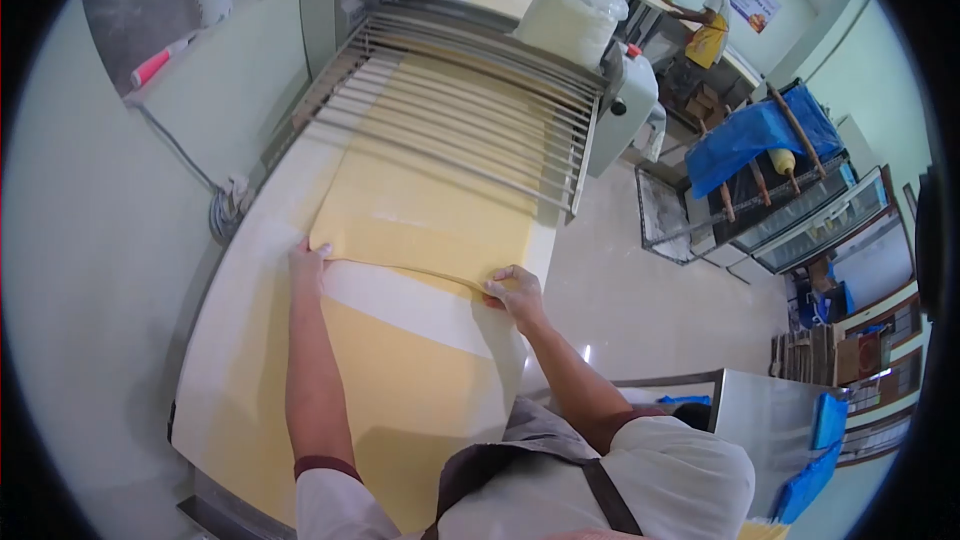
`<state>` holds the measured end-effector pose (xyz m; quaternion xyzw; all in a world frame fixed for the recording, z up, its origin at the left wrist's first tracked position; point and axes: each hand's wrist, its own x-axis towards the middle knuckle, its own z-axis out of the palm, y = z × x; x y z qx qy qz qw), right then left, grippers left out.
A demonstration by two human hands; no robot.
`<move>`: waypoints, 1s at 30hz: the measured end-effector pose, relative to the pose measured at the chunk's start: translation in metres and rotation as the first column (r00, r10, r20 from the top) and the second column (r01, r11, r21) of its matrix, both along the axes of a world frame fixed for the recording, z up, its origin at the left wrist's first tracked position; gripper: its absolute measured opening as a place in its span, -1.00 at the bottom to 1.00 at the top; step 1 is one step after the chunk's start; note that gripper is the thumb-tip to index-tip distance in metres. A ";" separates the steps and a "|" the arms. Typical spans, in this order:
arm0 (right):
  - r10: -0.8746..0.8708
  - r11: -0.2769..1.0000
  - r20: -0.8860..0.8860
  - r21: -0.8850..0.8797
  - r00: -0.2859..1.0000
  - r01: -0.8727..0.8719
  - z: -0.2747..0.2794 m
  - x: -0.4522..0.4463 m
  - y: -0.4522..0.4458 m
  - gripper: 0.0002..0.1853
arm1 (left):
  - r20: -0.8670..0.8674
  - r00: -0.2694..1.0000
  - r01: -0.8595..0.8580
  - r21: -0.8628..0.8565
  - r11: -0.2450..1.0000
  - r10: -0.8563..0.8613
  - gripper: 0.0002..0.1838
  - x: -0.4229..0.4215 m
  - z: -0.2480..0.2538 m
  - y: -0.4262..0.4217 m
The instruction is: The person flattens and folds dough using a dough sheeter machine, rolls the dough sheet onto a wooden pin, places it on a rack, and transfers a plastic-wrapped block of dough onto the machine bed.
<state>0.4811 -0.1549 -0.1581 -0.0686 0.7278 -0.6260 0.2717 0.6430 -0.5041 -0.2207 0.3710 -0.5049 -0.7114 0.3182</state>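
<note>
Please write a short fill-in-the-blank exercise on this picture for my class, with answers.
The left hand and right hand hold the near edge of the dough sheet, coloured ____.
Farther off, that sheet lies ____ (over/under) the metal guard.
The plastic cover at right is ____.

Missing words: yellow; under; blue.

Pale, fairly even light filled the room, though its source could not be made out. A soft shadow lay across the near end of the dough sheet [400, 365], and dimmer shading ran down the wall [90, 260] beside the desk [265, 250]. Small white glints shone on the floor [610, 280]. The wide lens bowed straight edges and left black curved borders at both sides; the far person's [717, 8] head was smeared.
</note>
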 end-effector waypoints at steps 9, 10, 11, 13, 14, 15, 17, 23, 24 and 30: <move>0.213 0.968 -0.062 -0.123 0.975 -0.220 0.049 -0.075 0.007 -0.88 | -0.184 0.983 0.023 0.081 0.996 -0.007 -0.68 -0.051 0.052 -0.055; 0.211 0.967 -0.039 -0.138 0.977 -0.214 0.045 -0.081 0.012 -0.86 | -0.166 0.986 0.018 0.089 0.996 -0.003 -0.68 -0.056 0.055 -0.058; 0.215 0.973 -0.037 -0.074 0.976 -0.217 0.033 -0.090 0.010 -0.84 | -0.168 0.985 0.054 0.097 0.994 -0.037 -0.68 -0.063 0.052 -0.057; 0.196 0.980 -0.026 0.019 0.980 -0.196 0.013 -0.110 0.009 -0.84 | -0.151 0.986 0.083 0.116 0.990 -0.065 -0.67 -0.080 0.041 -0.058; 0.179 0.980 -0.043 0.102 0.983 -0.174 0.012 -0.122 0.002 -0.83 | -0.076 0.997 0.038 0.121 0.992 -0.029 -0.66 -0.092 0.032 -0.063; 0.185 0.978 -0.026 0.105 0.982 -0.182 0.008 -0.136 -0.004 -0.83 | -0.002 1.000 -0.003 0.122 0.992 0.004 -0.65 -0.107 0.027 -0.069; 0.184 0.978 -0.057 0.112 0.981 -0.177 -0.001 -0.148 0.008 -0.81 | 0.019 0.999 0.028 0.071 0.997 -0.030 -0.63 -0.132 0.019 -0.082; 0.405 0.915 -0.347 0.148 0.846 -0.377 0.019 -0.164 0.018 -0.77 | 0.334 0.851 0.314 -0.942 0.116 0.406 -0.47 -0.232 0.015 -0.009; 0.571 0.811 -0.481 0.209 0.665 -0.546 0.027 -0.170 0.022 -0.77 | 0.482 0.798 0.451 -0.876 0.171 0.361 -0.49 -0.257 0.021 0.019; 0.606 0.754 -0.392 0.007 0.692 -0.656 0.057 -0.240 0.054 -0.78 | 0.552 0.827 0.549 -0.834 0.058 0.109 -0.58 -0.344 0.015 0.131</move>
